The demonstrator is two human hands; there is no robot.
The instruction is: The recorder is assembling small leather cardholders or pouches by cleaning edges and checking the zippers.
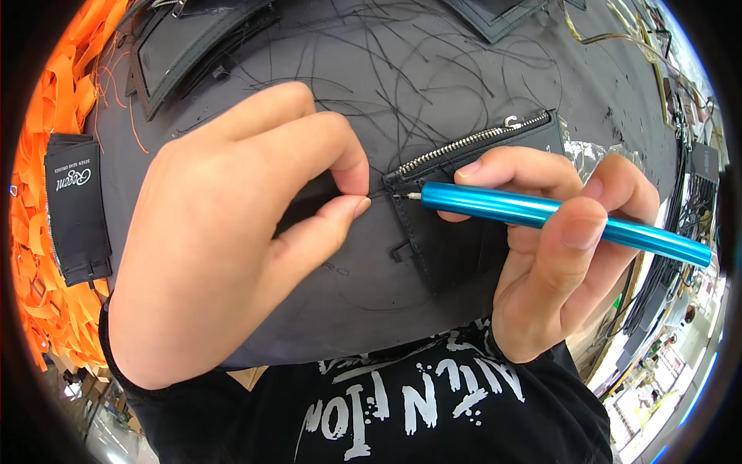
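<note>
A small black zip wallet [456,255] lies on the dark work surface [325,305], its silver zipper [464,145] along the far edge. Thumb and forefinger of my left hand [216,209] are pinched together on a fine dark thread [378,194] that runs to the wallet's left corner. In my right hand [537,271] is a shiny blue pen-shaped tool [502,205] with a thin metal tip, held almost level. That tip meets the wallet's corner, close to where the thread comes out. The right hand covers part of the wallet.
Loose dark thread ends [402,62] are scattered over the surface's far half. Several black wallets [189,50] are piled at the far left, and another black piece [495,15] sits at the top. Orange straps [69,97] heap along the left, with a black zip wallet [77,205] on them.
</note>
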